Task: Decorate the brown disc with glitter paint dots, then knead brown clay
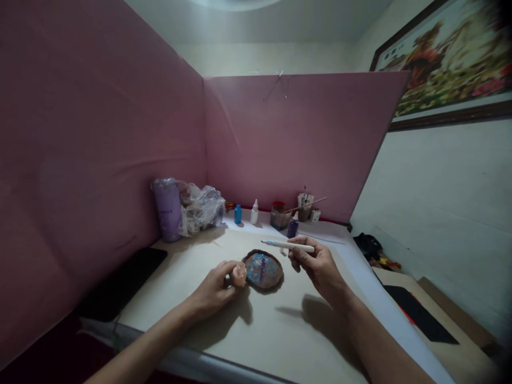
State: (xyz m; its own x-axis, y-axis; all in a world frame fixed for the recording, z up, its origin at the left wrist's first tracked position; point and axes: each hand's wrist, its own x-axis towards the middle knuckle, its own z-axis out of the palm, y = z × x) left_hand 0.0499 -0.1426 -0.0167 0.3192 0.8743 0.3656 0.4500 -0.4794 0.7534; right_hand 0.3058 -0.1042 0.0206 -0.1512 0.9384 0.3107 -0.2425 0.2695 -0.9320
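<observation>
Head view: our left hand point(218, 288) pinched the painted disc point(263, 270) on the table point(280, 330); right fingers point(304, 255) gripped a pen point(288, 245). Wet paint could smear under our thumb.

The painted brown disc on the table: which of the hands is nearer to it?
Left. The left hand touches the painted brown disc at its left edge; the right hand, holding a white pen, is raised at its right.

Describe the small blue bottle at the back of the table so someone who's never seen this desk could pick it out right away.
Start at the pink partition behind the white table and look along its foot. Right of the crumpled plastic bag stands a row of little bottles; the small blue bottle is the leftmost. Its neighbour is a white dropper bottle, and the purple bottle stands nearer the right hand.
</observation>
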